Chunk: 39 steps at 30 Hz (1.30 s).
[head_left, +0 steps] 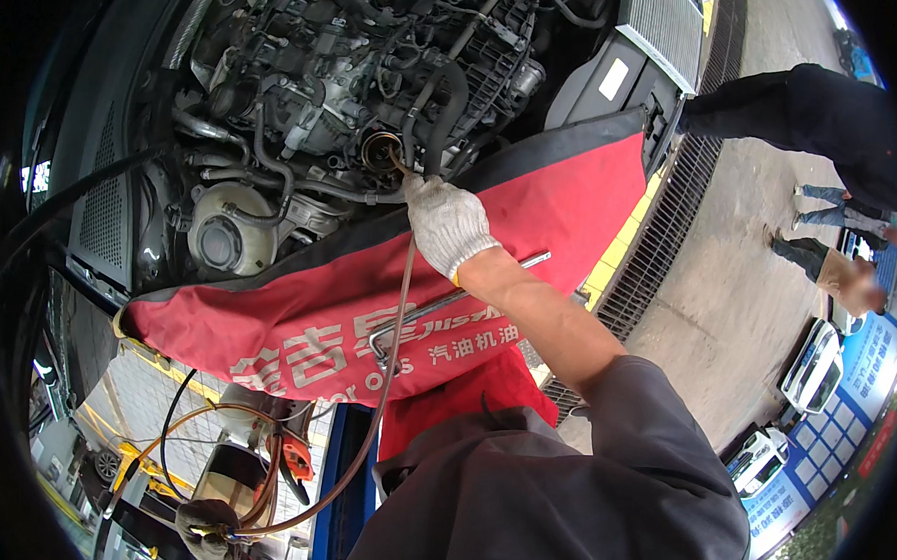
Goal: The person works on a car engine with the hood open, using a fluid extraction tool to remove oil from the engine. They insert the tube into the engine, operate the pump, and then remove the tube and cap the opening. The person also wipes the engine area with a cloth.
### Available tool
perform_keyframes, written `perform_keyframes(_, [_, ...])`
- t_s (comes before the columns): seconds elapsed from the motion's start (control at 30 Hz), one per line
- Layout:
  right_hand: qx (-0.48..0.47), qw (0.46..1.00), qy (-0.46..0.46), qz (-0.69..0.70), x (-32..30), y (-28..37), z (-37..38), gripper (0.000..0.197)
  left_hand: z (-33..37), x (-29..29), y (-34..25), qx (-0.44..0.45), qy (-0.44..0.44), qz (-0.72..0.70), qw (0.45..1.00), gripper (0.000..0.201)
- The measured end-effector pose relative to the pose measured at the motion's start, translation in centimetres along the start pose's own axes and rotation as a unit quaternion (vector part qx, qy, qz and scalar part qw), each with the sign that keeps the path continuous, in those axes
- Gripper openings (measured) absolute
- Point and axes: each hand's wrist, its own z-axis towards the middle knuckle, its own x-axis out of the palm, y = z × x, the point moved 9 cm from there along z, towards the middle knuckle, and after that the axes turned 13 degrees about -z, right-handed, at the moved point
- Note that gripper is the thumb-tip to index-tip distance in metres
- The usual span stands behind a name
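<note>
My right hand (447, 223), in a white knit glove, is closed on a thin translucent brown hose (399, 318) over the engine bay. Just beyond its fingertips, the hose's tip reaches into a round open housing (380, 151) in the engine. From that hand the hose hangs over a red fender cover (266, 334) and curves down to the lower left. There my left hand (207, 533), in a dirty grey-brown glove, grips its lower part beside a tank with amber liquid (230, 476). The left fingers are only partly visible.
A long-handled metal wrench (437, 306) lies on the fender cover. A white coolant reservoir (231, 228) sits in the engine bay's near left corner. Coiled hoses and an orange-red handle (298, 459) are by the tank. People (826, 126) stand at right beyond a floor grate (672, 215).
</note>
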Motion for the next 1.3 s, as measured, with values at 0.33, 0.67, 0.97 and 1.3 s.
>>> perform_keyframes(0.33, [0.011, 0.993, -0.093, 0.077, -0.6, -1.2, 1.9, 0.028, -0.5, -0.2, 1.6, -0.001, -0.007, 0.037, 0.999, 0.053])
perform_keyframes(0.67, [0.024, 0.958, -0.182, 0.219, 0.3, -2.5, 0.8, 0.035, -0.5, 0.0, 3.1, -0.025, 0.011, 0.017, 0.999, 0.062])
perform_keyframes(0.97, [0.017, 0.955, -0.158, 0.252, 1.2, -1.8, 1.0, 0.033, 0.3, 4.2, -0.1, -0.028, 0.036, 0.009, 0.999, 0.067])
perform_keyframes(1.3, [0.019, 0.953, -0.147, 0.263, 1.2, -2.3, 1.2, 0.029, -0.1, 4.9, -0.3, -0.03, 0.005, 0.011, 0.999, 0.051])
